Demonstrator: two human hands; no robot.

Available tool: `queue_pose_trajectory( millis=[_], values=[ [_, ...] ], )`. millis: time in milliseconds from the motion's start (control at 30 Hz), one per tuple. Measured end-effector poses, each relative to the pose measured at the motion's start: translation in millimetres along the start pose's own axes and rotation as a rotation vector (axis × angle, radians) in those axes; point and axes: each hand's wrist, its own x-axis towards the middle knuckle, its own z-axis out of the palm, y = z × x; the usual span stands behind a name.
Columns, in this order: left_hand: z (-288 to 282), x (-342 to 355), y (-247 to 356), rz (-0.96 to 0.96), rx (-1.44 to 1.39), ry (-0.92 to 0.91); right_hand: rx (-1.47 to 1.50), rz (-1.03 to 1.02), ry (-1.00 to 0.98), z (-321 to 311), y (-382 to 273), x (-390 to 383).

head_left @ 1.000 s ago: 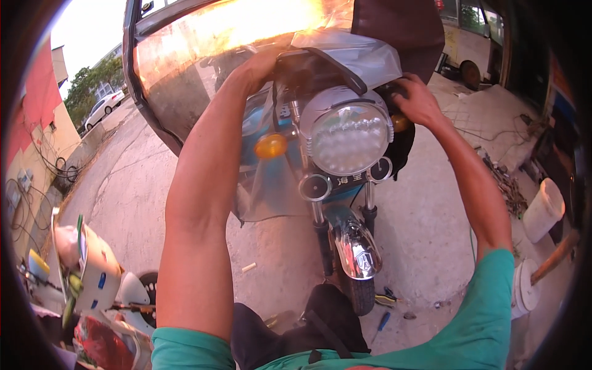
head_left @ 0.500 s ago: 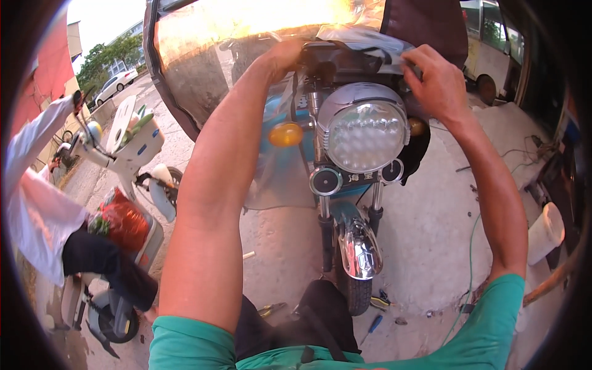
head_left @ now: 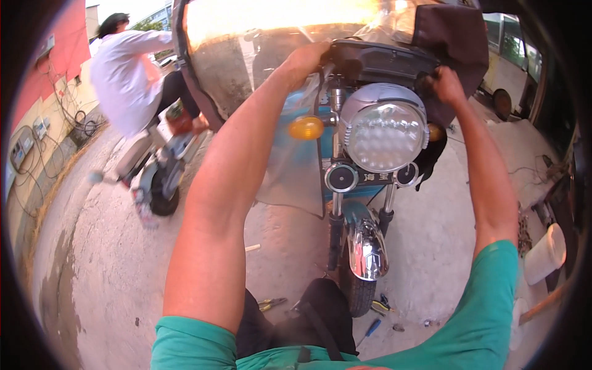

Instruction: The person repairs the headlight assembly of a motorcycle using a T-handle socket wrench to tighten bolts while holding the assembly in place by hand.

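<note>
In front of me stands a blue three-wheeler or motorbike with a round headlight (head_left: 387,137), an orange turn signal (head_left: 306,127) and a chrome front fender (head_left: 367,250). Across its top, above the headlight, lies a long black panel (head_left: 388,58). My left hand (head_left: 306,63) is closed at the panel's left end, its fingertips partly hidden. At the other end my right hand (head_left: 448,86) has its fingers curled beside dark material; what they hold is unclear. Clear plastic sheeting (head_left: 287,176) hangs below my left hand. A brown cover (head_left: 449,34) drapes behind my right hand.
On the ground near the front tire (head_left: 359,296) lie pliers (head_left: 271,304) and a blue-handled screwdriver (head_left: 372,327). A white bucket (head_left: 545,254) lies tilted at right. Someone in a white shirt (head_left: 123,77) rides a scooter (head_left: 157,176) at left. A van (head_left: 502,71) stands behind.
My right hand has moved off the clear film to the panel's right end, and the film no longer covers the panel's top. The scooter rider has moved farther away. My view has shifted left.
</note>
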Motion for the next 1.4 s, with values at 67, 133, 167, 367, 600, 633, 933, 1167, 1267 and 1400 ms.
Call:
queue_pose_trajectory(
  millis=[67,133,167,367,600,633,933,1167,1267,1400],
  values=[
    [2,-11,2,-0.024,-0.018,0.028,0.037,0.084,0.073,31,-10,-17],
    [-5,-15,1,-0.047,0.037,0.042,0.12,0.103,0.116,45,-17,-19],
    [-8,-17,-3,-0.06,0.061,0.047,0.18,0.101,0.134,45,-21,-22],
    [-6,-59,-24,0.221,0.396,0.247,0.282,0.045,0.117,32,-36,-59],
    [1,-133,-81,0.193,0.558,0.133,0.771,0.04,0.128,31,-74,-128],
    [4,-134,-84,0.226,0.551,0.149,0.798,0.008,0.128,31,-81,-126],
    [15,-123,-82,0.414,0.84,0.141,0.91,0.015,0.229,51,-96,-117],
    [10,-120,-86,0.465,0.826,0.139,0.904,0.061,0.192,61,-85,-109],
    [12,-117,-88,0.476,0.804,0.141,0.887,0.077,0.214,58,-81,-109],
    [9,-114,-87,0.516,0.831,0.125,0.818,0.094,0.195,56,-81,-104]
  ],
)
